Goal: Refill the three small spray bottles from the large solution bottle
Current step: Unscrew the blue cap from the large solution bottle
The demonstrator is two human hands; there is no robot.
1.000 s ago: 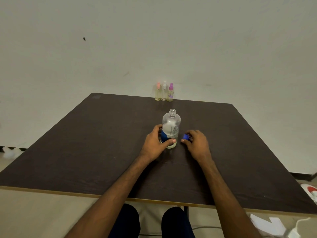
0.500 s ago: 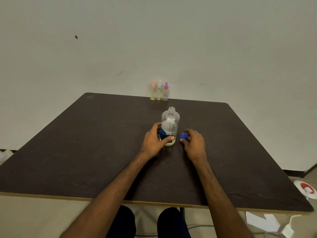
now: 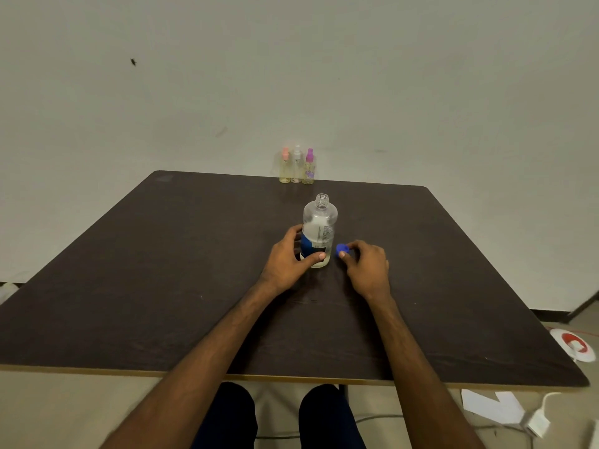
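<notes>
The large clear solution bottle (image 3: 318, 226) stands upright near the middle of the dark table (image 3: 162, 270), its neck uncapped. My left hand (image 3: 288, 259) grips its lower body around the blue label. Just to the right, my right hand (image 3: 366, 267) pinches the blue cap (image 3: 342, 249) at the table surface. Three small spray bottles stand together at the far edge: one with a pink top (image 3: 284, 166), one with a white top (image 3: 296, 165) and one with a purple top (image 3: 309, 166). All three hold pale yellowish liquid.
A plain wall rises behind the table. On the floor at the right lie a red and white round object (image 3: 575, 346), white paper (image 3: 492, 406) and a white adapter with a cable (image 3: 538, 424). My knees show under the near table edge.
Both hands stay where they were on the bottle and the cap. Only the camera view has shifted a little.
</notes>
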